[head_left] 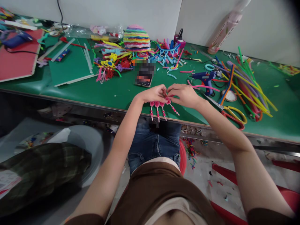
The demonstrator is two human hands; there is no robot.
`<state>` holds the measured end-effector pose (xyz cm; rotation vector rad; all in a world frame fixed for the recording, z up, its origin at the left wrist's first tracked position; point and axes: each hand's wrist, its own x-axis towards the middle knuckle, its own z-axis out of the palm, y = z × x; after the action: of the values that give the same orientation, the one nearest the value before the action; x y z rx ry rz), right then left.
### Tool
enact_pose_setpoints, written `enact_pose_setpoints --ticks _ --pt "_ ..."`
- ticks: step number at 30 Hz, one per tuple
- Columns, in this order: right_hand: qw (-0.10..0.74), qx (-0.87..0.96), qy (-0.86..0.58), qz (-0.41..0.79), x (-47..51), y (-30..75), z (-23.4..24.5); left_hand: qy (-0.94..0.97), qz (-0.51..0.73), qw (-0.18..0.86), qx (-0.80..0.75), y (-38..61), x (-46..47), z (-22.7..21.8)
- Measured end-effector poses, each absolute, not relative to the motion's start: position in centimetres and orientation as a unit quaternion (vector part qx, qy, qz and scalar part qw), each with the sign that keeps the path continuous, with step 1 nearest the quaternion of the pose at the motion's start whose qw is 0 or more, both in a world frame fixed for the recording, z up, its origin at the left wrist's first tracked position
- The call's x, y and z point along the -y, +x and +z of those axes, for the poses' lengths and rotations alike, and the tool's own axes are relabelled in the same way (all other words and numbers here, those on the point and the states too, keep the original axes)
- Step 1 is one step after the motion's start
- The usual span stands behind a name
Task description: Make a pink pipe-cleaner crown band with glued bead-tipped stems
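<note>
Pink beaded trim (pixel 157 104) sits at the bench's (pixel 110 92) near edge, where your left hand (pixel 153 93) and right hand (pixel 184 94) meet, fingertips pinching its top. Pinch lightly but steadily, letting the four strands (beads probably catch easily) hang clear of your fingers.

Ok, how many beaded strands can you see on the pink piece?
4, below the pink piece: leftmost strand, second strand, third strand, and rightmost strand, slanting outward. More may be hidden.

The beaded piece (pixel 157 104) looks fuzzy, the tabletop (pixel 93 93) smooth, faintly glossy.
</note>
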<state>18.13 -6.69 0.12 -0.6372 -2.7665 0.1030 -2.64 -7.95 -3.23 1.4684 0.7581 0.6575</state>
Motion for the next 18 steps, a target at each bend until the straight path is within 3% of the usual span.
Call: enact_pose_setpoints --ticks 18 --pt "0.133 0.965 -0.224 0.03 5.7 20.7 1.1 0.655 0.274 0.623 -0.329 -2.8 7.9 -3.2"
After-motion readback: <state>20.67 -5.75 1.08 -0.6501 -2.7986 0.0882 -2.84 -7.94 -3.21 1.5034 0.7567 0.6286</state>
